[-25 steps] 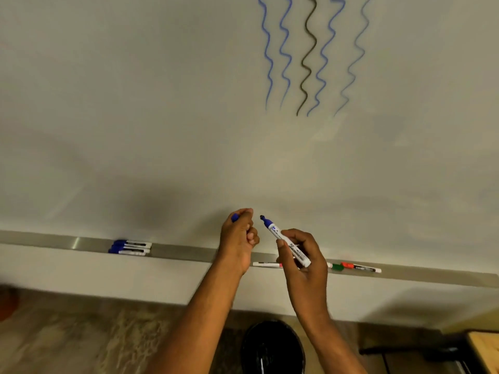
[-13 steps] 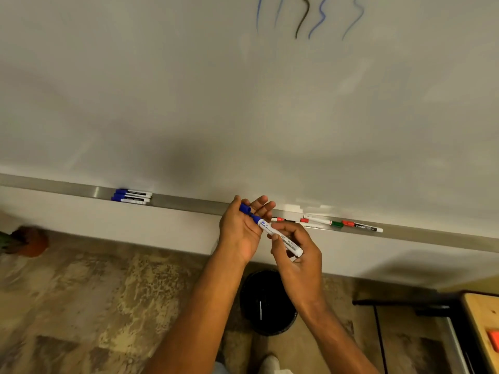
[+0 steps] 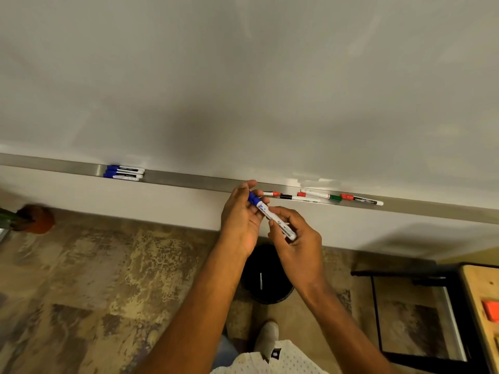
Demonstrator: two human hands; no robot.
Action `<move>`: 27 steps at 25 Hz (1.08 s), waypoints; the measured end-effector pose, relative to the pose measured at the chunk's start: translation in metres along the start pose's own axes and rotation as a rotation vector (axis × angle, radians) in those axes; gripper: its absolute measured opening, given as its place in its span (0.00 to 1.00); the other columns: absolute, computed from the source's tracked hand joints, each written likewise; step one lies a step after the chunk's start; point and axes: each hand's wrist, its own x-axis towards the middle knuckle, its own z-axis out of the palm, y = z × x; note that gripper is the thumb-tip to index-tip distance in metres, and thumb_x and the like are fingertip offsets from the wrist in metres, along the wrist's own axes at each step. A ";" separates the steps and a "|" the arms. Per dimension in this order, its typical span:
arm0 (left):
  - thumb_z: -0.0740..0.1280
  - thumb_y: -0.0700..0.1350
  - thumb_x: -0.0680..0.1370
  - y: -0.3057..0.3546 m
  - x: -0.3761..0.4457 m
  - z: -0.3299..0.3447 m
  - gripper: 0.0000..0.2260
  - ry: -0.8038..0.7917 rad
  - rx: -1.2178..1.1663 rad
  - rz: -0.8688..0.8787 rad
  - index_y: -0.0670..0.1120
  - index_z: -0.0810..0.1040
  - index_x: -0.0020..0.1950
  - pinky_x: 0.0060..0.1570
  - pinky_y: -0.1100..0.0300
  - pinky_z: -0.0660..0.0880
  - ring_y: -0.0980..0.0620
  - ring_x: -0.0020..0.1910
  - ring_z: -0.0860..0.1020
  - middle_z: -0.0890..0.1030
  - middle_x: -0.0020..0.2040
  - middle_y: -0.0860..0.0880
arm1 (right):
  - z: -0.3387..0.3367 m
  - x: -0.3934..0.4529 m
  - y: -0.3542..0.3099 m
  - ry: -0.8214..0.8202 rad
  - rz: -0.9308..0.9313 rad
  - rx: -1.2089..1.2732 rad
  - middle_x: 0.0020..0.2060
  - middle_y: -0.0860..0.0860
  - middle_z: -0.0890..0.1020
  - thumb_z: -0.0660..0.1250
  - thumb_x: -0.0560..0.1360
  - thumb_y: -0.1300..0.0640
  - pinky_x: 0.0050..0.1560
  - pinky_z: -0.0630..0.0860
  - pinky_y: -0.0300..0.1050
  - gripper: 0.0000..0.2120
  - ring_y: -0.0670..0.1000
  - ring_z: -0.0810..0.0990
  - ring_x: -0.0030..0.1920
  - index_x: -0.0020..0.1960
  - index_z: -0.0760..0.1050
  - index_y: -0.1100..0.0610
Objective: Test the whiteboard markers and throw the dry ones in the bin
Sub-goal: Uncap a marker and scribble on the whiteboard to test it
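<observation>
My right hand [image 3: 295, 241] pinches the white barrel of a blue whiteboard marker [image 3: 270, 214], which slants up to the left. Its blue cap sits on the tip, and my left hand [image 3: 241, 215] holds that capped end between thumb and fingers. A round black bin [image 3: 266, 282] stands on the floor right under my hands, with one marker lying inside. Three blue markers [image 3: 122, 173] lie together on the left of the metal tray [image 3: 189, 179]. Several red, black and green markers [image 3: 324, 197] lie on the tray just right of my hands.
The whiteboard [image 3: 243, 90] fills the upper view. A wooden table [image 3: 483, 306] with an orange object stands at the right edge, over a dark metal frame [image 3: 405, 273]. A brown pot [image 3: 35, 220] sits on the floor at far left. My shoe [image 3: 267, 336] is behind the bin.
The cap went from my left fist onto the marker's tip. My head tilted down, so the wavy test lines left the view and the bin came fully in sight.
</observation>
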 end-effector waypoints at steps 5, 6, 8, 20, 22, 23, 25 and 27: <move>0.59 0.44 0.85 -0.024 0.003 -0.009 0.11 0.052 0.198 0.105 0.44 0.81 0.57 0.43 0.58 0.81 0.50 0.39 0.83 0.84 0.41 0.45 | 0.003 -0.006 0.027 -0.012 -0.024 -0.237 0.60 0.42 0.83 0.64 0.84 0.52 0.53 0.84 0.45 0.17 0.43 0.83 0.50 0.73 0.74 0.45; 0.59 0.45 0.85 -0.028 0.003 -0.011 0.12 0.054 0.228 0.110 0.44 0.81 0.56 0.42 0.58 0.81 0.50 0.39 0.83 0.83 0.40 0.45 | 0.005 -0.008 0.031 -0.008 -0.012 -0.238 0.61 0.42 0.82 0.63 0.84 0.51 0.53 0.84 0.47 0.17 0.44 0.83 0.50 0.73 0.73 0.45; 0.58 0.47 0.86 -0.036 0.005 -0.014 0.12 0.067 0.278 0.118 0.45 0.80 0.53 0.39 0.60 0.80 0.52 0.38 0.81 0.82 0.38 0.45 | 0.008 -0.011 0.037 -0.003 0.015 -0.210 0.60 0.42 0.82 0.62 0.85 0.51 0.52 0.84 0.48 0.16 0.44 0.83 0.49 0.72 0.74 0.45; 0.60 0.46 0.85 -0.076 0.040 -0.065 0.10 0.037 0.492 0.002 0.49 0.81 0.58 0.44 0.58 0.80 0.52 0.43 0.81 0.80 0.46 0.43 | 0.030 -0.019 0.085 -0.002 0.225 -0.068 0.53 0.43 0.83 0.63 0.85 0.54 0.52 0.82 0.46 0.09 0.45 0.83 0.51 0.64 0.77 0.49; 0.61 0.46 0.85 -0.091 0.054 -0.086 0.10 0.024 0.596 -0.042 0.51 0.80 0.63 0.42 0.59 0.79 0.52 0.45 0.80 0.80 0.49 0.44 | 0.034 -0.018 0.108 -0.012 0.286 -0.078 0.52 0.43 0.82 0.63 0.85 0.54 0.52 0.79 0.44 0.07 0.45 0.81 0.53 0.61 0.77 0.50; 0.62 0.46 0.84 -0.100 0.061 -0.097 0.11 0.020 0.636 -0.062 0.52 0.79 0.65 0.39 0.60 0.78 0.52 0.43 0.79 0.80 0.49 0.45 | 0.035 -0.019 0.121 -0.024 0.307 -0.106 0.51 0.44 0.81 0.63 0.85 0.55 0.51 0.78 0.42 0.06 0.44 0.80 0.52 0.59 0.77 0.51; 0.64 0.45 0.84 -0.119 0.074 -0.117 0.13 0.035 0.692 -0.100 0.51 0.78 0.68 0.36 0.61 0.77 0.54 0.39 0.78 0.80 0.48 0.46 | 0.040 -0.022 0.151 -0.078 0.355 -0.178 0.50 0.46 0.79 0.63 0.84 0.56 0.46 0.73 0.39 0.05 0.45 0.78 0.49 0.57 0.78 0.52; 0.65 0.43 0.83 -0.140 0.090 -0.137 0.13 0.080 0.731 -0.144 0.49 0.77 0.68 0.36 0.59 0.79 0.54 0.35 0.79 0.81 0.45 0.46 | 0.046 -0.027 0.183 -0.138 0.431 -0.228 0.50 0.49 0.79 0.63 0.83 0.57 0.44 0.70 0.38 0.06 0.48 0.77 0.47 0.57 0.78 0.53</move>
